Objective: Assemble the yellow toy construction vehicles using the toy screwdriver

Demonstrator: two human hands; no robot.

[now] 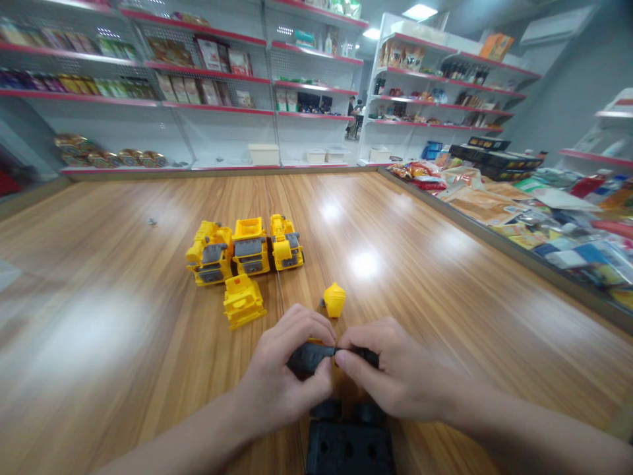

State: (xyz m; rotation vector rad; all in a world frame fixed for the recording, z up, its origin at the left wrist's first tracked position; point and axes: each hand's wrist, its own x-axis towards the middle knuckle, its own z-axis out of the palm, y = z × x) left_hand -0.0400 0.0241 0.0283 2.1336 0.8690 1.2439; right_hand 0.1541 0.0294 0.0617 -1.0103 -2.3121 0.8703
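Observation:
My left hand (289, 363) is closed round a thick dark grey piece (311, 358), whose kind I cannot make out. My right hand (390, 366) pinches at the narrow end of this piece, and a dark part shows behind its fingers. Between the hands the tips almost meet. Just under them lies a black toy truck chassis (350, 448) with wheels, cut by the bottom edge. A yellow mixer drum (335, 300) rests on the table just beyond my fingers. Left of it sits a yellow toy truck body (243, 301). A bit of yellow shows behind my left fingers.
Three yellow and grey toy trucks stand in a row: a left one (210, 254), a dump truck (250, 245) and a right one (285, 243). Small metallic bits (152, 222) lie far left on the wooden table (445, 316). Packaged goods (484, 204) and stocked shelves surround it.

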